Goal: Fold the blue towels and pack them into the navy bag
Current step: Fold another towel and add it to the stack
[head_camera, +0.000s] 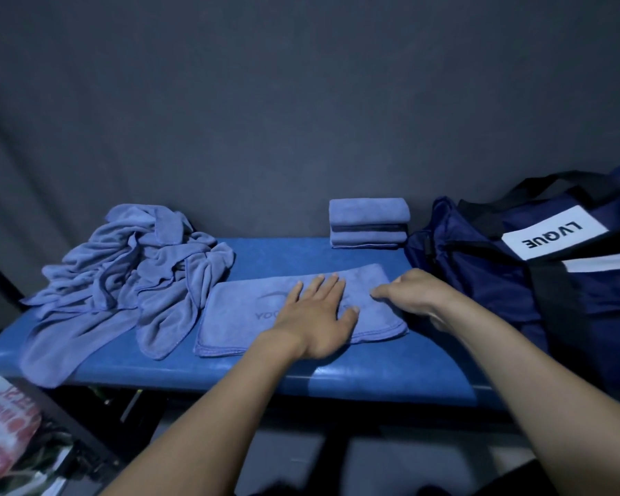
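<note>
Both forearms reach up from the bottom edge toward the middle of the frame, where one towel (294, 309) lies flat on the blue bench (337, 377), already doubled into a wide rectangle. The left hand (317, 313) lies palm down on it with fingers straight and spread, pressing the cloth flat and gripping nothing. The right hand (408, 293) sits at the towel's right end, fingers bent, one fingertip touching the cloth; whether it pinches the edge I cannot tell.

By my reading the step in hand is folding this towel, part way through. The next move probably calls for lifting the right end and bringing it over to the left while the left hand pins the middle, edges kept in line.

Left of centre a heap (129, 277) of unfolded towels waits; a stack (369, 223) of folded ones sits at the back, right of centre. At the right edge stands the bag (498, 281), beside the stack. No towel visibly lies in it, so most of the work seems to remain.
</note>
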